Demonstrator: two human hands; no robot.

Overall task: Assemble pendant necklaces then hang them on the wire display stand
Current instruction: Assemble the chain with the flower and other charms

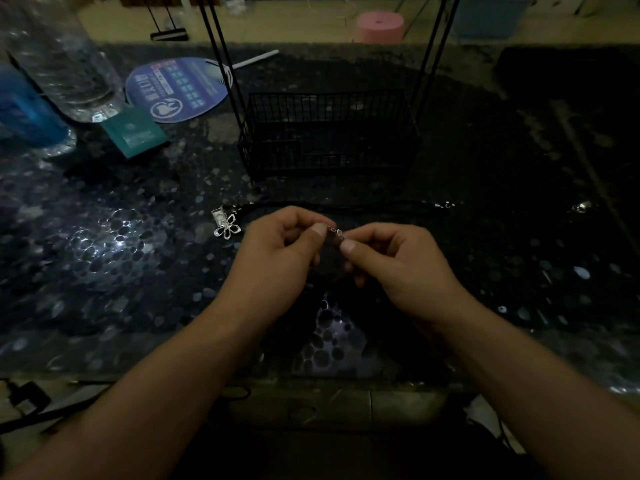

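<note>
A: What's nearest?

B: Two bare forearms reach in from the bottom edge and meet over the dark pebble-patterned tabletop (pixel 104 258). The left hand (pixel 277 252) has its fingers curled in, thumb tip pressed against the forefinger on a small silver clasp piece (pixel 336 232). The right hand (pixel 398 263) is curled the same way, thumb and forefinger pinching that metal bit from the other side. The two thumb tips sit just beside each other.

A: Is there a cord in the hands?

B: Something thin and dark seems to hang below the pinch, but in this dim light I cannot tell what it is.

A: And just past the hands?

B: A silver flower pendant (pixel 228 230) lies on the tabletop, just left of the left hand, touching a small rectangular silver charm (pixel 219 216). From there a black necklace cord (pixel 346 205) runs rightward across the table to a small silver clasp (pixel 445 204) at its far end.

A: Further back?

B: The black wire display stand (pixel 329 133) stands behind the cord: a mesh basket at its base with thin black uprights rising out of the top of the view. No necklace shows on the visible part of it.

A: And to the left?

B: A teal packet (pixel 135 135), a round printed hand fan (pixel 176 86), a clear plastic bottle (pixel 65 60) and a blue bottle (pixel 24 109). Far back sits a pink cylinder (pixel 380 26).
</note>
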